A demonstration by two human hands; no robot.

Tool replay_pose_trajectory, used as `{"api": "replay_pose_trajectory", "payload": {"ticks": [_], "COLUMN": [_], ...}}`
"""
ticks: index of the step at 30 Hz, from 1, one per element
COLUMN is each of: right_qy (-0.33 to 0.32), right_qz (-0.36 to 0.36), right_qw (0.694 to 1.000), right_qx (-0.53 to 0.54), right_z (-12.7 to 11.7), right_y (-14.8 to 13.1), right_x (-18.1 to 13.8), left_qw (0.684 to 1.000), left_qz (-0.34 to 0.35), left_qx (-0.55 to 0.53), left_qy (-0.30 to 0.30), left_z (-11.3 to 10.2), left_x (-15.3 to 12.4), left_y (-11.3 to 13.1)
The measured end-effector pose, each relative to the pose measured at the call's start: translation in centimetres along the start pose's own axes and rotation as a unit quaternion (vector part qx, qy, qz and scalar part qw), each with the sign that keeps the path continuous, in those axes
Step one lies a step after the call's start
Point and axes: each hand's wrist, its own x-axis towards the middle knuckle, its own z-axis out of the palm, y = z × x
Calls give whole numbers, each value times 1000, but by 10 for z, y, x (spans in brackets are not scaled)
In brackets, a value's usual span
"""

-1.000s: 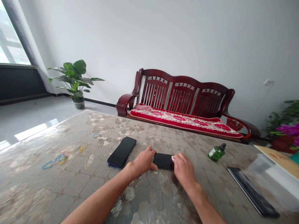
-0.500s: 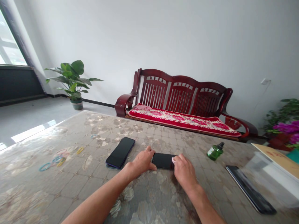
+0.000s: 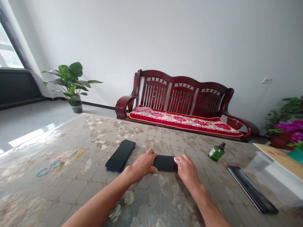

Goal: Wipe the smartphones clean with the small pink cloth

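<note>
A dark smartphone (image 3: 165, 163) lies sideways on the patterned table in front of me. My left hand (image 3: 145, 162) grips its left end, thumb on the near edge and fingers at the far edge. Over the right end of the screen, my right hand (image 3: 187, 170) is closed on a small white wipe (image 3: 176, 160), most of which is hidden by the fingers. Left of my hands rests another dark phone (image 3: 121, 155), stacked on something thin and bluish. A third, black phone (image 3: 253, 190) lies slanted at the right.
A green spray bottle (image 3: 216, 152) stands behind the right-hand phone. A clear plastic box (image 3: 267, 179) with a tan board (image 3: 281, 159) is at the right edge. Coloured bands (image 3: 55, 164) lie to the left. Beyond the table (image 3: 78, 189) is a red wooden bench (image 3: 182, 94).
My right hand has shifted very slightly at the phone's right end, and more of the white wipe shows. The whole view has turned a little; my left hand keeps its hold.
</note>
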Motion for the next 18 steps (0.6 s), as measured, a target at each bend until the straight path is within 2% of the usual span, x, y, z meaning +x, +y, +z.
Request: {"api": "replay_pose_trajectory", "payload": {"ticks": [7,11,14,18], "right_qy": [32,54,81,101], "right_qz": [11,60,118,189], "right_qw": [995,981,951,895], "right_qx": [90,178,275,392], "right_z": [9,10,8,5], "right_y": [5,9,15,18], "right_x": [1,5,9,15], "left_qw": [990,985,980,973], "left_qz": [117,138,151,171], "left_qx": [73,91,112,115], "left_qy": [43,48,66,101], "left_z": [8,14,19,19], "left_x": [1,-4,-5,-4], "left_y": [0,0,-2,-4]}}
